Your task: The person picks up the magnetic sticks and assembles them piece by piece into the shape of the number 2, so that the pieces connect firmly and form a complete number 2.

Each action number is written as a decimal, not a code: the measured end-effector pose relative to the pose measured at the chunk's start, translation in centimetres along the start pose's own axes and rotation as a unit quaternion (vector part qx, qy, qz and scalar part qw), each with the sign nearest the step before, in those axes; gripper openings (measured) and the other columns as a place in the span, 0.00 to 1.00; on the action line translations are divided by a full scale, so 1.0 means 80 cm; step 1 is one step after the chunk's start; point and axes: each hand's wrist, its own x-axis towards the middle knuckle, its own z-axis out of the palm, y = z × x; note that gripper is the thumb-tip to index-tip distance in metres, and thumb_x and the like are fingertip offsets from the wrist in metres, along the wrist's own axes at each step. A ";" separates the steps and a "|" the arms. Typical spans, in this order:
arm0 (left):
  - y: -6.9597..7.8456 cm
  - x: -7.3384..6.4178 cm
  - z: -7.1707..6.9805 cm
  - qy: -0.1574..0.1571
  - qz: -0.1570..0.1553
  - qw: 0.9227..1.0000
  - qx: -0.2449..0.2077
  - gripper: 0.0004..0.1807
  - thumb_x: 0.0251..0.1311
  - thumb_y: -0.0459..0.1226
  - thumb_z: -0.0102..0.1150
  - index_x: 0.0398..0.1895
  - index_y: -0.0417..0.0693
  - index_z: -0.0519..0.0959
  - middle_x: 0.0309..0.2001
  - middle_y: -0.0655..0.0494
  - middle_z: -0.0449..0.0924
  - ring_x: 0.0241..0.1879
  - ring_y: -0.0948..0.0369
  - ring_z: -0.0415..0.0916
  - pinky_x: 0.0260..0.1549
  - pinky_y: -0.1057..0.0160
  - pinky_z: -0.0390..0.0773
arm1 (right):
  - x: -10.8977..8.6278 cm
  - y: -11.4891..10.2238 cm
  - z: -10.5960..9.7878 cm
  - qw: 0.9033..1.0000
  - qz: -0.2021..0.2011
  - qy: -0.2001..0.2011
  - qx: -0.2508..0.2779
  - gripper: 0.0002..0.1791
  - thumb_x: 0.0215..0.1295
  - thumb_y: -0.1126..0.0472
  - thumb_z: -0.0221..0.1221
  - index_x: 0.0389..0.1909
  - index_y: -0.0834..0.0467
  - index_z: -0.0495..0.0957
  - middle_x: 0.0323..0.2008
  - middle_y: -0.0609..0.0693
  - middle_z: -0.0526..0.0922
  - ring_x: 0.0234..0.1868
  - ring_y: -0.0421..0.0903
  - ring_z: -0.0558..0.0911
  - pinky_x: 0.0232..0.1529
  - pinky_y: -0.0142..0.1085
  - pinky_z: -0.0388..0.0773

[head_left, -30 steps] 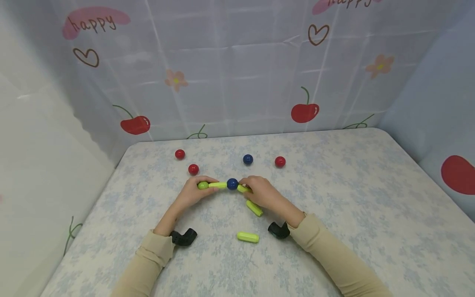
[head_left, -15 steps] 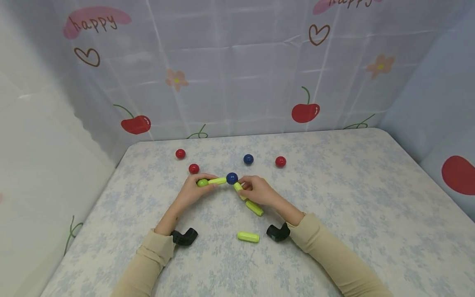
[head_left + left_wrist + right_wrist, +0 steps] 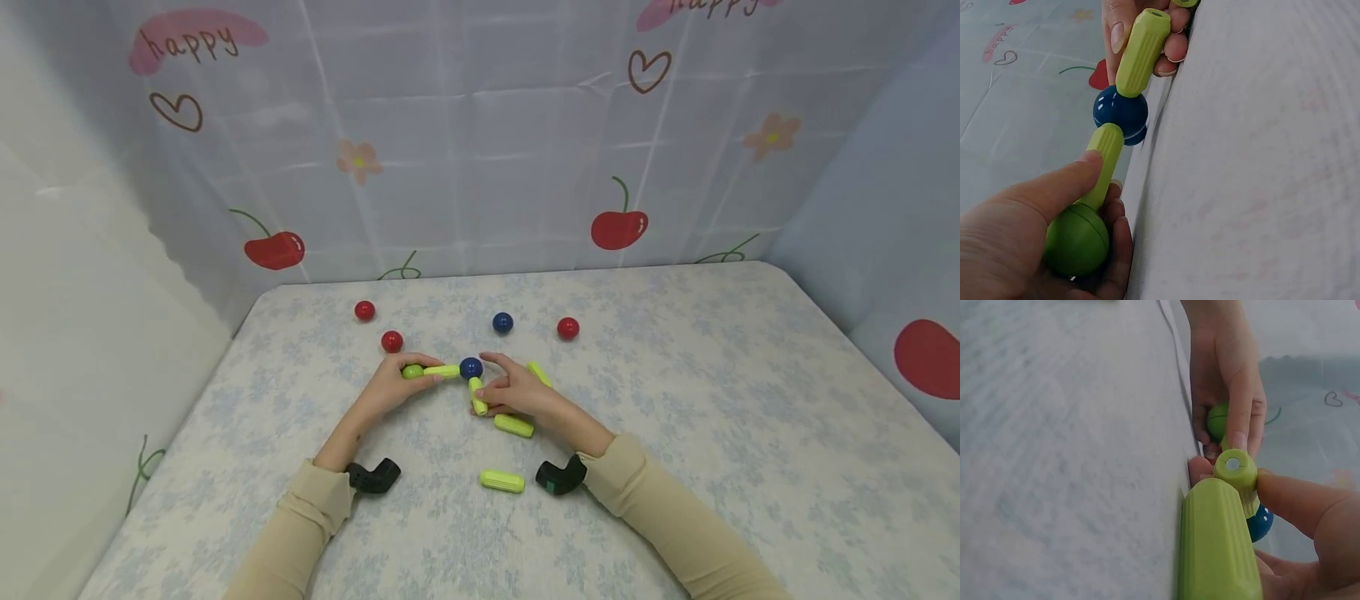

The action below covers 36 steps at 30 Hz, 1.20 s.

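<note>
My left hand [image 3: 388, 390] grips a yellow-green magnetic rod [image 3: 444, 372] and a green ball [image 3: 412, 372] joined to its left end. At the rod's other end sits a blue ball [image 3: 471, 368]. A second yellow-green rod [image 3: 477, 397] meets this ball from the near side, making an angle with the first. My right hand [image 3: 525, 396] pinches that second rod between thumb and fingers, its index finger stretched out near the blue ball. The left wrist view shows both rods touching the blue ball [image 3: 1120, 111]. Close beside the right hand lies a loose rod [image 3: 1219, 550].
Another loose rod [image 3: 502, 481] lies nearer me, and one more rod [image 3: 539, 374] shows beyond my right hand. Farther back are red balls [image 3: 364, 311] and a second blue ball [image 3: 502, 322]. A black curved device [image 3: 375, 477] is at my left wrist, another [image 3: 561, 475] at my right.
The right-hand rod has swung round the blue ball, from pointing rightward to pointing toward me. The rod beyond the right hand has come into view. The loose rod beside it has turned slightly.
</note>
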 end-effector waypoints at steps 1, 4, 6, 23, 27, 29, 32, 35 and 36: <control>0.000 0.000 0.000 0.000 -0.001 1.000 0.000 0.13 0.56 0.35 0.65 0.44 0.39 0.83 0.46 0.48 0.79 0.38 0.58 0.72 0.35 0.63 0.73 | 0.000 0.001 0.000 1.000 -0.004 -0.008 0.011 0.38 0.64 0.68 0.58 0.71 0.55 0.51 0.33 0.55 0.81 0.30 0.46 0.81 0.36 0.38 0.79; -0.001 0.000 0.001 0.000 0.002 1.000 0.004 0.13 0.56 0.36 0.66 0.44 0.41 0.83 0.45 0.49 0.79 0.37 0.57 0.72 0.34 0.63 0.73 | -0.001 0.003 0.001 0.999 -0.014 -0.032 0.038 0.37 0.64 0.69 0.57 0.72 0.54 0.52 0.32 0.56 0.80 0.31 0.47 0.82 0.37 0.40 0.79; -0.003 0.001 0.002 -0.002 0.005 1.000 0.005 0.13 0.56 0.37 0.66 0.44 0.41 0.83 0.45 0.50 0.79 0.35 0.57 0.71 0.32 0.63 0.73 | -0.001 0.005 0.000 0.998 -0.018 -0.042 0.053 0.37 0.65 0.69 0.56 0.71 0.54 0.52 0.32 0.56 0.80 0.34 0.49 0.83 0.38 0.40 0.79; -0.001 0.002 0.001 -0.009 0.008 1.000 0.009 0.14 0.56 0.37 0.66 0.44 0.41 0.83 0.44 0.49 0.79 0.35 0.57 0.70 0.33 0.62 0.72 | -0.001 0.004 -0.002 0.995 -0.008 -0.061 0.084 0.36 0.65 0.70 0.55 0.70 0.54 0.51 0.32 0.56 0.79 0.34 0.48 0.83 0.36 0.37 0.79; 0.002 0.002 -0.006 -0.013 0.024 1.000 0.005 0.15 0.57 0.37 0.65 0.46 0.40 0.82 0.46 0.48 0.79 0.41 0.55 0.73 0.41 0.57 0.73 | -0.002 0.004 -0.002 0.994 -0.010 -0.061 0.086 0.36 0.65 0.70 0.55 0.70 0.55 0.51 0.33 0.56 0.80 0.34 0.48 0.83 0.36 0.37 0.79; 0.005 0.002 -0.015 0.008 0.037 0.999 0.012 0.15 0.58 0.37 0.64 0.47 0.39 0.81 0.46 0.47 0.78 0.44 0.54 0.73 0.45 0.55 0.72 | -0.002 0.005 -0.003 0.994 -0.011 -0.058 0.087 0.36 0.65 0.70 0.55 0.70 0.55 0.51 0.33 0.56 0.80 0.33 0.48 0.83 0.35 0.36 0.79; 0.008 0.005 -0.034 0.082 0.039 0.994 0.059 0.16 0.58 0.34 0.63 0.49 0.38 0.79 0.47 0.44 0.76 0.46 0.51 0.72 0.47 0.52 0.71 | -0.001 0.005 -0.002 0.995 -0.012 -0.053 0.086 0.36 0.65 0.71 0.55 0.70 0.54 0.52 0.32 0.56 0.80 0.32 0.47 0.83 0.34 0.36 0.79; 0.002 0.014 -0.049 0.139 0.005 0.982 0.130 0.21 0.56 0.33 0.65 0.53 0.38 0.76 0.49 0.39 0.73 0.45 0.48 0.72 0.44 0.50 0.72 | -0.001 0.005 -0.002 0.994 -0.011 -0.056 0.091 0.36 0.65 0.72 0.55 0.70 0.54 0.51 0.32 0.56 0.80 0.35 0.49 0.83 0.35 0.37 0.79; -0.001 0.018 -0.053 0.140 -0.011 0.978 0.155 0.22 0.56 0.33 0.65 0.54 0.38 0.76 0.49 0.39 0.73 0.45 0.47 0.72 0.43 0.49 0.72 | 0.000 0.005 -0.002 0.994 -0.010 -0.057 0.093 0.36 0.65 0.72 0.54 0.71 0.54 0.51 0.32 0.56 0.80 0.36 0.50 0.83 0.35 0.37 0.79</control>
